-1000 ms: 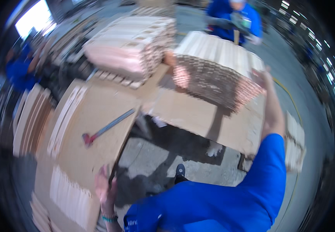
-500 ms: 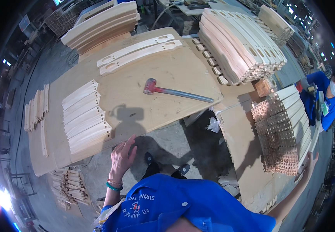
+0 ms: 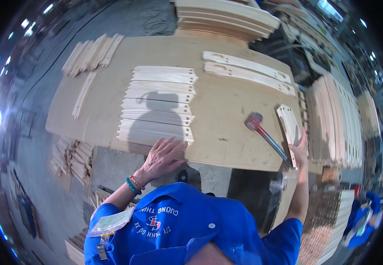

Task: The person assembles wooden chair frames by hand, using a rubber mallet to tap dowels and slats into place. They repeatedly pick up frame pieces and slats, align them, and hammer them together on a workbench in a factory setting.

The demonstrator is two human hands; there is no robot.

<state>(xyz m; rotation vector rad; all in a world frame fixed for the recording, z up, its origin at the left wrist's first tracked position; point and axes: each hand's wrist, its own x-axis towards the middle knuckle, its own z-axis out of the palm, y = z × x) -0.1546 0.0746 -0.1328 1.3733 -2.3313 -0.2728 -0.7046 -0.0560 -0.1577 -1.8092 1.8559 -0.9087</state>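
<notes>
My right hand (image 3: 302,149) is closed around the near end of a pale wooden slat with holes (image 3: 287,121), held tilted over the right end of the table. Just left of that slat lies a sledgehammer (image 3: 266,134) with a red head and a dark handle. My left hand (image 3: 164,157) is open, fingers stretched out, at the table's front edge. It is nearest to a row of several wooden slats (image 3: 158,106) laid side by side, with holes at their right ends. Whether its fingertips touch the lowest slat I cannot tell.
Two longer curved rails (image 3: 249,73) lie across the back of the brown tabletop (image 3: 226,119). Smaller slats (image 3: 92,55) are grouped at the far left. Tall stacks of rails (image 3: 333,123) and slats (image 3: 322,221) stand at the right, with a co-worker (image 3: 363,221) beyond.
My right hand has moved from the slat stack at the right to the table, bringing a slat. My left hand has moved to the slat row's edge. The view has turned.
</notes>
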